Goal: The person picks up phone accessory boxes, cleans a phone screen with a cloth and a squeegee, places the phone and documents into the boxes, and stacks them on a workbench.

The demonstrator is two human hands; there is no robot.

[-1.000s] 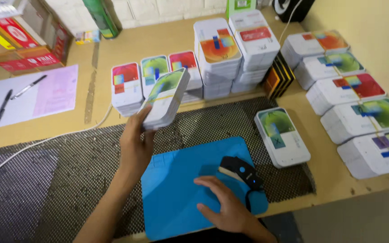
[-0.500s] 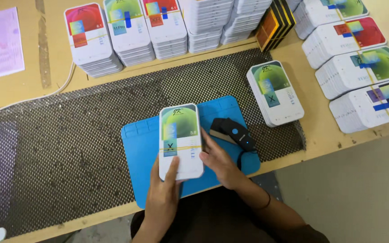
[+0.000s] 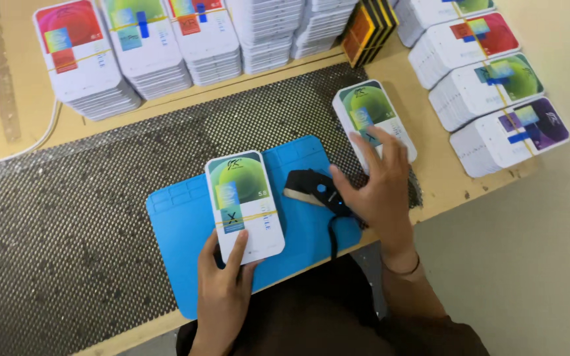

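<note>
A bundle of white cards with a green printed front (image 3: 243,204), bound by a rubber band, lies on the blue mat (image 3: 179,227). My left hand (image 3: 222,290) holds its near end, one finger resting on top. My right hand (image 3: 377,188) hovers with fingers spread over a black handheld scanner (image 3: 308,186) with a cord, the thumb touching it and the fingertips reaching a second green-fronted bundle (image 3: 364,109) at the mat's right.
Stacks of similar banded card bundles (image 3: 80,62) line the back of the wooden table, more stacks (image 3: 496,86) sit at the right. A black mesh liner (image 3: 54,217) covers the table front. A white cable (image 3: 47,132) runs at the left.
The green bundle came down from the air onto the blue mat. My right hand left that bundle and moved right, over the scanner toward the second green bundle.
</note>
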